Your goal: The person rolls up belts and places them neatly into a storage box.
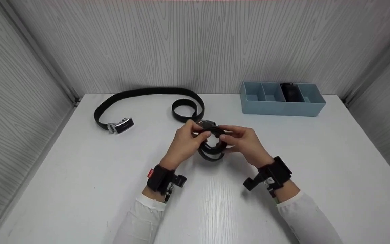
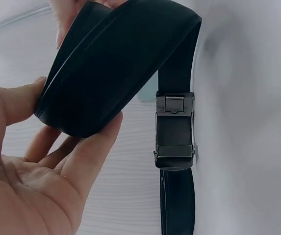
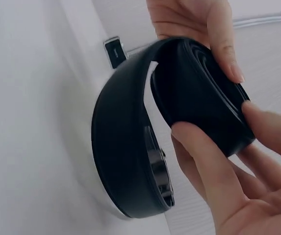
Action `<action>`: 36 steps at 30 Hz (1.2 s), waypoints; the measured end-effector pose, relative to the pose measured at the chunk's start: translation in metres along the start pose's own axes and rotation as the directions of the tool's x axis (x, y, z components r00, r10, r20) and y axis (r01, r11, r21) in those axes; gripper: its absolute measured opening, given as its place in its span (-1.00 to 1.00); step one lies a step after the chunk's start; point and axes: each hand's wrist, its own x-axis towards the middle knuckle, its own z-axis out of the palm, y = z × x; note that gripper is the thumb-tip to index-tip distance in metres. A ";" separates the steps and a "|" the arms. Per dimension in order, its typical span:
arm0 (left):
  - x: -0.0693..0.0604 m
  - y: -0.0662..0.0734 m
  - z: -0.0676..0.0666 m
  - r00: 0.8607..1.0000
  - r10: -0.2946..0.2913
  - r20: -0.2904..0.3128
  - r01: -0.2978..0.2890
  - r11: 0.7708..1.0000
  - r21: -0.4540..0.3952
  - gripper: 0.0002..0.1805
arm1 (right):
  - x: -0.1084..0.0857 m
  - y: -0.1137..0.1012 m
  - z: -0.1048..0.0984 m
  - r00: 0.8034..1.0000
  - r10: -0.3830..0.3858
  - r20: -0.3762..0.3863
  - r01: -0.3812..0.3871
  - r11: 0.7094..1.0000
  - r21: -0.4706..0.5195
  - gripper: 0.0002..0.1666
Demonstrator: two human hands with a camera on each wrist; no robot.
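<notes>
White sleeves (image 1: pixel 137 220) reach over the bench (image 1: pixel 80 169).
From my remote seat, I see the left hand (image 1: pixel 185 139) and right hand (image 1: pixel 245 140), equally near, pinching opposite sides of a coiled belt (image 2: pixel 106 68) midway between the bench's side edges; its hollow faces me, its buckle (image 2: pixel 174 132) toward the far edge.

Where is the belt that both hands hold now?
In the head view, the coiled belt is near the centre, between the left hand and right hand, with the blue box beyond to the right.
</notes>
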 end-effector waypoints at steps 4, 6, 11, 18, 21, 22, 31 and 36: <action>0.000 0.001 -0.004 1.000 0.014 0.015 -0.014 1.000 0.017 -0.75 | 0.000 0.000 0.002 1.000 -0.003 0.003 0.003 1.000 -0.018 -0.44; -0.001 0.000 -0.005 0.999 0.021 0.039 -0.023 0.999 0.039 -0.78 | 0.000 0.000 0.002 1.000 0.000 0.030 0.002 0.999 -0.053 -0.44; -0.002 -0.002 -0.004 0.991 0.013 0.135 -0.023 0.997 0.072 -0.82 | 0.000 0.000 -0.002 0.992 0.016 0.123 0.006 0.984 -0.178 -0.45; 0.001 -0.004 0.000 0.996 -0.023 0.089 0.018 0.998 0.056 -0.75 | 0.002 0.003 -0.003 0.996 0.015 0.085 -0.002 0.987 -0.158 -0.45; 0.001 -0.004 0.003 0.999 -0.045 0.026 0.044 0.998 0.035 -0.71 | 0.001 0.003 0.000 0.999 0.024 0.022 -0.021 0.995 -0.101 -0.45; 0.001 -0.004 0.004 0.999 -0.052 0.007 0.052 0.998 0.033 -0.69 | 0.001 0.004 0.002 1.000 0.027 0.005 -0.026 0.996 -0.083 -0.46; -0.002 -0.007 0.009 0.995 -0.073 -0.068 0.070 0.997 -0.041 -0.65 | -0.004 0.004 0.010 0.988 0.036 -0.148 -0.032 0.999 0.024 -0.46; -0.004 -0.011 0.012 0.997 -0.061 -0.049 0.057 0.995 -0.083 -0.70 | -0.011 0.005 0.008 0.987 0.073 -0.143 -0.067 0.997 0.045 -0.42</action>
